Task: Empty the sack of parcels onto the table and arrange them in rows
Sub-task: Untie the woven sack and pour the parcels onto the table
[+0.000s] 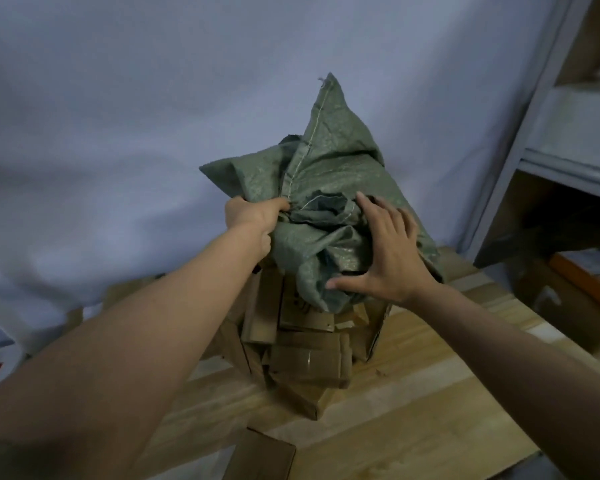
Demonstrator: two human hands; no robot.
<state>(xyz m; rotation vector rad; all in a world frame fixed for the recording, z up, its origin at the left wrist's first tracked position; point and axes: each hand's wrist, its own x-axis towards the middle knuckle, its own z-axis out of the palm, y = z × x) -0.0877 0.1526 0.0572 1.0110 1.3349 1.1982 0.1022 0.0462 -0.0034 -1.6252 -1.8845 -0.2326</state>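
The green woven sack [329, 188] is held upended above a heap of brown parcels [302, 344], its long axis running nearly upright, with a sewn corner pointing up toward the pale backdrop [118, 116] and its bunched mouth end turned down over the heap. The cloth at the near left side of the sack is gripped by the left hand [253, 220], whose fingers are curled tightly into a gathered fold. The right hand [385, 258] is laid against the near right side of the sack with fingers spread and almost straight, the thumb hooked under a lower fold; nothing is clasped by it. Directly beneath the sack the parcels are piled unevenly, several tilted on edge, on the wooden table [430, 393]. One further parcel [260, 455] lies apart from the sack, at the table's near edge. To the right of the sack a grey shelving unit [548, 133] is seen. It is judged that the sack lies straight up from both hands, so a lift along its upright axis would free it from the heap, the left hand being the one with a firm hold
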